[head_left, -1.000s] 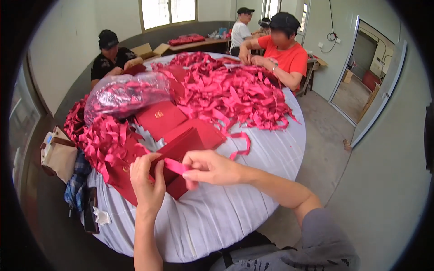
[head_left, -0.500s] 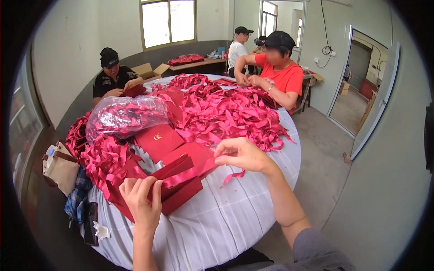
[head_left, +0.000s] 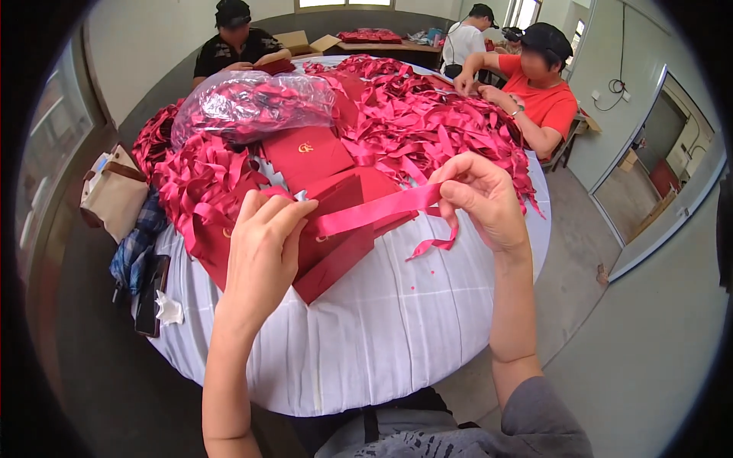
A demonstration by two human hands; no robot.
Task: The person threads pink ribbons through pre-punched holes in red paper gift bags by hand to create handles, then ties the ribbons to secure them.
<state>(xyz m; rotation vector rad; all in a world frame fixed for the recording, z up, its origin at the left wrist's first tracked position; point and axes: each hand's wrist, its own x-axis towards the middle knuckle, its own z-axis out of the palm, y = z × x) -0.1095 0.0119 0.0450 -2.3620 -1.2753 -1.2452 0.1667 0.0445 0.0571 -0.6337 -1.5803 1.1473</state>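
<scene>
A dark pink satin ribbon (head_left: 385,213) is stretched between my two hands, rising slightly toward the right. My left hand (head_left: 263,248) pinches its left end beside the upper edge of a dark red paper bag (head_left: 336,261). Whether the fingers also grip the bag's edge is hard to see. My right hand (head_left: 489,202) pinches the ribbon farther along between thumb and fingers, and a loose tail (head_left: 435,243) curls below it. Behind the bag lies another dark red bag (head_left: 305,156) with a gold emblem.
Heaps of pink ribbon (head_left: 427,126) cover much of the round table with its white cloth (head_left: 382,328). A clear plastic sack (head_left: 252,107) stands at the back left. A beige bag (head_left: 114,195), a folded umbrella (head_left: 141,237) and crumpled tissue (head_left: 169,308) lie left. Several people work beyond.
The ribbon now lies straighter and broader side outward between my hands. My right hand has turned, its fingers now pointing more upward. The whole view has tipped downward.
</scene>
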